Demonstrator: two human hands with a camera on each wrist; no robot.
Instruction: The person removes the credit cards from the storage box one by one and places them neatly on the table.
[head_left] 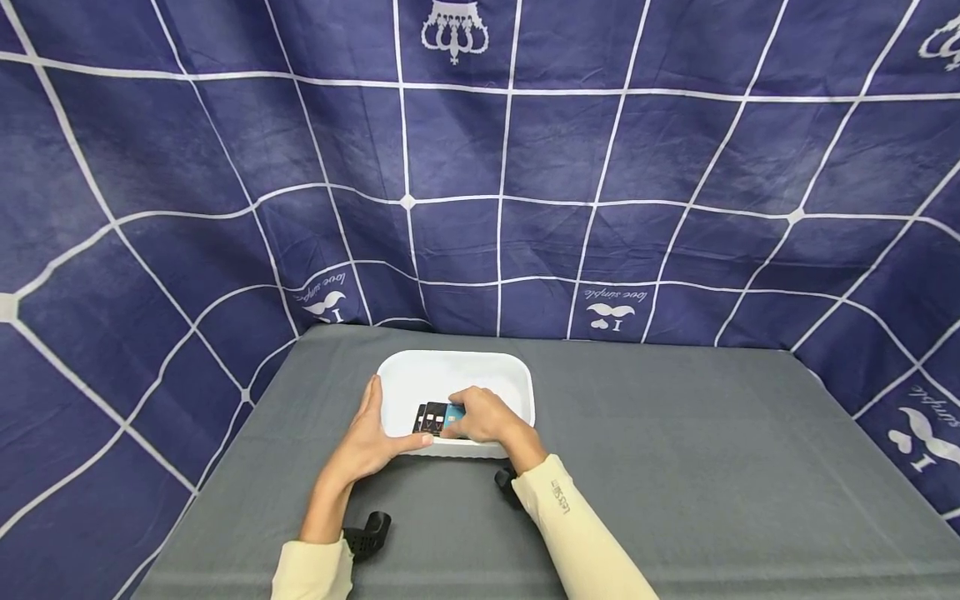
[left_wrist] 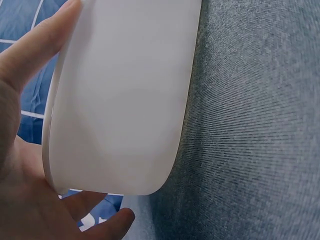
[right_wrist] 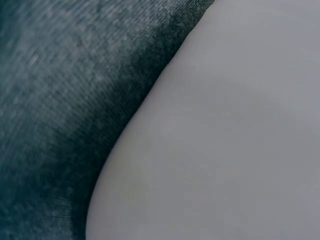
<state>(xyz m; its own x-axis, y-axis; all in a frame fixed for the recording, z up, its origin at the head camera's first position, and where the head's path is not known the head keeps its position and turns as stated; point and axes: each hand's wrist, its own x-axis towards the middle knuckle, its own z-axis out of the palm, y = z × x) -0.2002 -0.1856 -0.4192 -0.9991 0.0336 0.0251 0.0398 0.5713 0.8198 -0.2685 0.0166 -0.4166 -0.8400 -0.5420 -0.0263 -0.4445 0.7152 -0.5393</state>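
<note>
A white plastic tray (head_left: pixel 457 371) with rounded corners stands on the grey cloth. My left hand (head_left: pixel 367 442) grips its near left corner, thumb along the front rim and fingers along the left side. The left wrist view shows this hand (left_wrist: pixel 20 200) around the tray's smooth outer wall (left_wrist: pixel 120 100). Inside the tray my right hand (head_left: pixel 483 415) pinches a blue card (head_left: pixel 454 412) between thumb and fingers. Black cards (head_left: pixel 435 415) with pale squares lie overlapped to its left. The right wrist view holds only white tray wall (right_wrist: pixel 215 150) and cloth; the right hand is out of it.
Grey cloth (head_left: pixel 697 467) covers the table surface. A blue curtain (head_left: pixel 555 158) with white grid lines hangs behind it and at both sides. Black camera mounts sit at the left wrist (head_left: pixel 367 535) and the right wrist (head_left: pixel 506 482).
</note>
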